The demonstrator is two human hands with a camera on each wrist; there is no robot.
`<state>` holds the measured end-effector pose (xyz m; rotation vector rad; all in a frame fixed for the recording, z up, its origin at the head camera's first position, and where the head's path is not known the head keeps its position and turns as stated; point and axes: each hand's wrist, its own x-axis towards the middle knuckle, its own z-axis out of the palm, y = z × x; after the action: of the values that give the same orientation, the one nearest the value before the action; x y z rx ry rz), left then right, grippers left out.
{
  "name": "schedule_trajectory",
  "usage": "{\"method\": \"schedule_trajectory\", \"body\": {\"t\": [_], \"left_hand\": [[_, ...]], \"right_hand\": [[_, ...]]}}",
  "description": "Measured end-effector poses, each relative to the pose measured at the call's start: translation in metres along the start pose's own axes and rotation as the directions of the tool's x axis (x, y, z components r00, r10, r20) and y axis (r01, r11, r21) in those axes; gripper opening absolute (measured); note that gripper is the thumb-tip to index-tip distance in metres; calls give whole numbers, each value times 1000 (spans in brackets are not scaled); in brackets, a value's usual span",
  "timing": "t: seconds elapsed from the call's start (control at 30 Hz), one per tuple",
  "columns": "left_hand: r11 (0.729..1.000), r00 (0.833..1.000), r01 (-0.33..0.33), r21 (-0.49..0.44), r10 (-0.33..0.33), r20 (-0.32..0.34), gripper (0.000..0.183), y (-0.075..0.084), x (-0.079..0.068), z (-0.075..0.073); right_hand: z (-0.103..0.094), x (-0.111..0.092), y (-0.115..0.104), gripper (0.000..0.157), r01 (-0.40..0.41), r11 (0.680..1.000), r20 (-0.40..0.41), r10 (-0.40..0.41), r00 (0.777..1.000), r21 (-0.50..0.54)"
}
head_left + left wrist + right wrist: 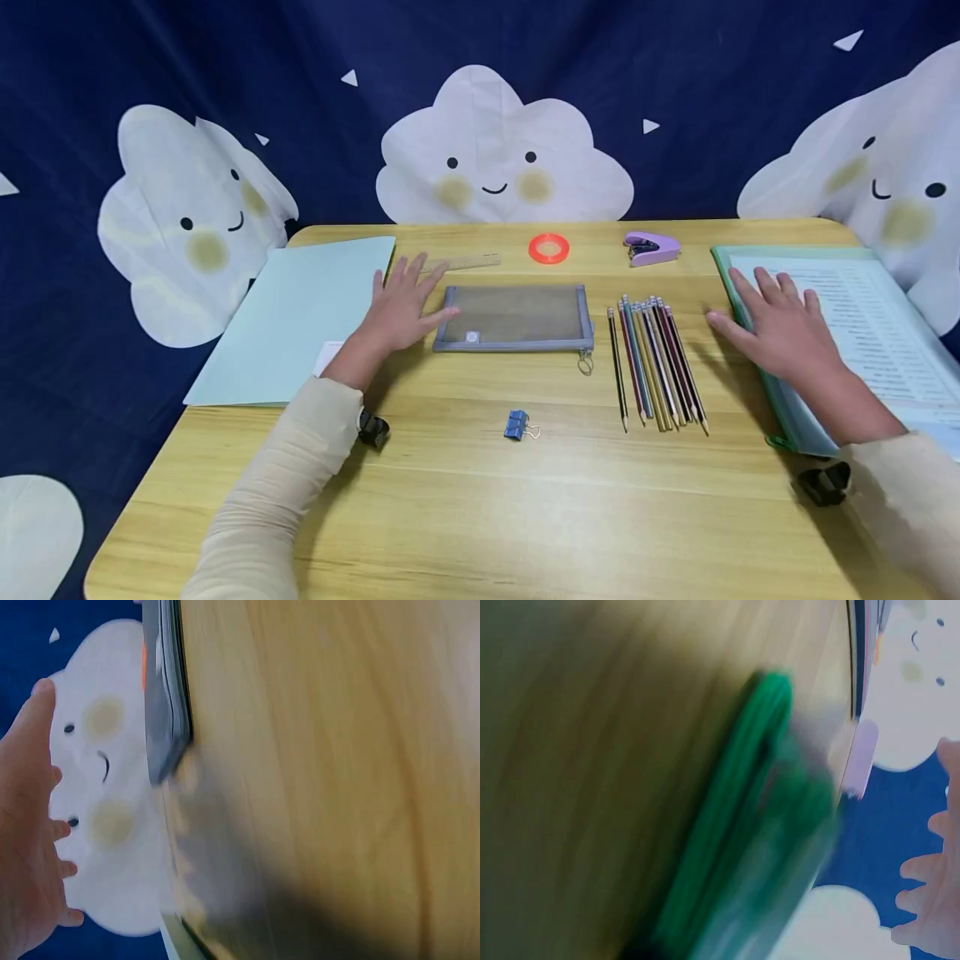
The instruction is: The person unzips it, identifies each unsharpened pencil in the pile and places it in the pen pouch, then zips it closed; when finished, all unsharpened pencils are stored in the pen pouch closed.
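With its fingers spread, my left hand (401,308) hovers between a pale blue folder (277,325) and a grey mesh zip pouch (517,315); its thumb overlaps the pouch's left edge in the head view. A clear ruler (480,261) lies behind it, partly hidden by the fingers. My right hand (791,333), fingers likewise spread, is over the left part of a green-edged clear document bag (795,252) with printed sheets inside. The bag's green edge (724,810) looks blurred in the right wrist view. Both hands hold nothing.
Several pencils (651,358) lie side by side right of the pouch. A blue binder clip (516,425) sits nearer the front. At the back are a red-orange tape roll (535,249) and a purple stapler (660,247). A dark blue cloud-print curtain (322,125) hangs behind the table.
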<state>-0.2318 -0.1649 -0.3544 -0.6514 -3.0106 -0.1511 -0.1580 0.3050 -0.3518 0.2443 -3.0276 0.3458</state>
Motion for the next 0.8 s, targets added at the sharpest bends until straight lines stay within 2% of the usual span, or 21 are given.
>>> {"method": "schedule_trajectory", "body": {"t": [0.07, 0.13, 0.23, 0.3, 0.4, 0.53, 0.67, 0.8], "left_hand": [[997, 997, -83, -7, 82, -8, 68, 15, 4, 1], [982, 983, -186, -29, 186, -10, 59, 35, 8, 1], [952, 953, -296, -81, 300, 47, 45, 73, 14, 2], [941, 938, -322, -103, 332, 102, 41, 100, 18, 4], [945, 928, -310, -99, 324, 182, 41, 134, 22, 7], [965, 938, -263, -12, 258, 231, 56, 165, 27, 12], [977, 945, -208, 57, 185, 268, 61, 182, 32, 16], [985, 941, -163, 48, 140, 309, 52, 189, 37, 17]], "right_hand": [[0, 3, -9, 68, 23, 1000, -17, -23, 1000, 12], [2, 8, -22, 64, 67, 998, -46, -66, 997, 20], [8, 16, -47, 51, 160, 987, -81, -159, 984, 4], [13, 20, -65, 40, 206, 979, -74, -205, 976, 3], [20, 27, -87, 28, 226, 973, -7, -226, 974, 50], [28, 37, -108, 19, 168, 974, 106, -185, 977, 152], [34, 44, -119, 22, 79, 980, 182, -113, 977, 183], [38, 47, -125, 25, -12, 979, 222, -35, 974, 205]]}}
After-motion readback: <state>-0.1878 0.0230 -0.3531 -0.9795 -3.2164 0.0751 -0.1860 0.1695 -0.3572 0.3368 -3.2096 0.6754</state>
